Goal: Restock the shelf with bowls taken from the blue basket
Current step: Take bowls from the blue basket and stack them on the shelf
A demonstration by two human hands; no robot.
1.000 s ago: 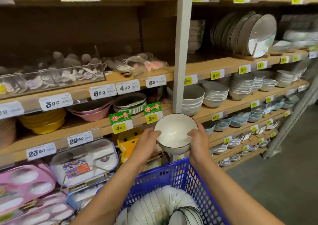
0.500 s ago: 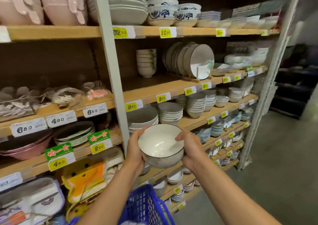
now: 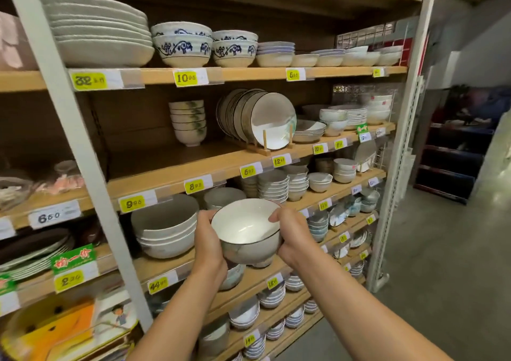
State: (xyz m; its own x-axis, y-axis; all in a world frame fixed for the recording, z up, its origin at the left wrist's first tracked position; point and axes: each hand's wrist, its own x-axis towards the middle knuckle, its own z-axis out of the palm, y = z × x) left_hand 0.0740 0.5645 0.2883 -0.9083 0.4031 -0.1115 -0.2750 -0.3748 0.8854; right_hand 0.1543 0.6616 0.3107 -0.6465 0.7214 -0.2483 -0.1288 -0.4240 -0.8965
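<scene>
Big bowl stack [image 3: 166, 230] sits on the shelf [image 3: 146, 265], and just right of it the left hand [image 3: 207, 240] cups the bowl [image 3: 244, 226], fingers curled round its side. The bowl's white inside with a thin dark rim line, glossy grey outside, small foot, tipped a bit toward the camera, held in the air. Further right of the stack, the right hand [image 3: 293, 239] grips the other side, thumb at the rim.
</scene>
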